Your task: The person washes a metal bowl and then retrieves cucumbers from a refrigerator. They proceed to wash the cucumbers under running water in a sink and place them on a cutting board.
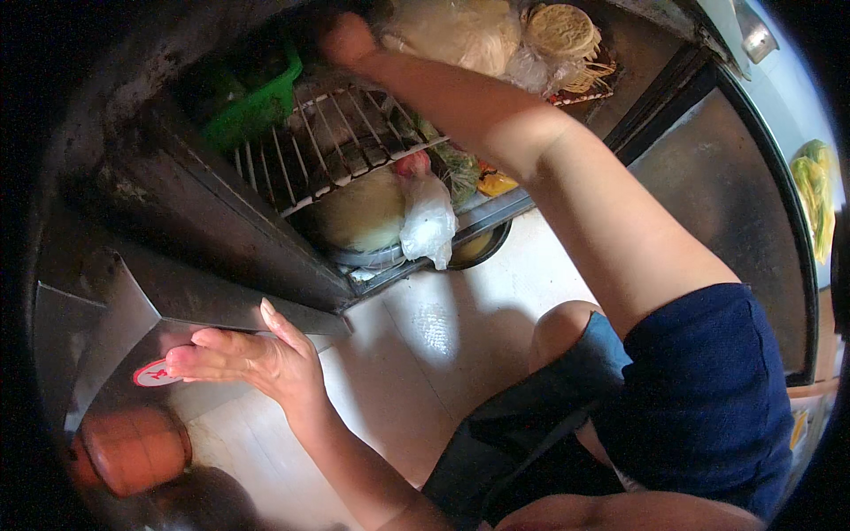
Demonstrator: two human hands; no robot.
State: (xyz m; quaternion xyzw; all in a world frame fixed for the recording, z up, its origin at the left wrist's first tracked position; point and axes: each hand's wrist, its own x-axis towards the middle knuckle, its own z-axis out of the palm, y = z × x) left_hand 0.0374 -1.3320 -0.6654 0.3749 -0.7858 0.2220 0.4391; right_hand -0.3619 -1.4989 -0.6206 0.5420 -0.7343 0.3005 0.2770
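My right hand [346,38] reaches deep into an open refrigerator, beside a green plastic basket [255,106]. Its fingers are lost in shadow, so I cannot tell whether they hold anything. A wire shelf [332,143] carries the basket; near my forearm are a large clear plastic bag [458,33] and a stack of round, pale brown items [561,32]. My left hand [259,358] is empty, its fingers stretched out and its thumb apart. It is by a dark metal panel bearing a round red-and-white sticker [151,375]; whether it touches the panel is unclear.
Under the wire shelf are a knotted white plastic bag [428,222], bagged greens [458,172] and an orange packet [495,180]. The refrigerator door [724,219] stands open at right. A reddish-brown cylindrical container [136,448] is at lower left, near the pale tiled floor [398,372].
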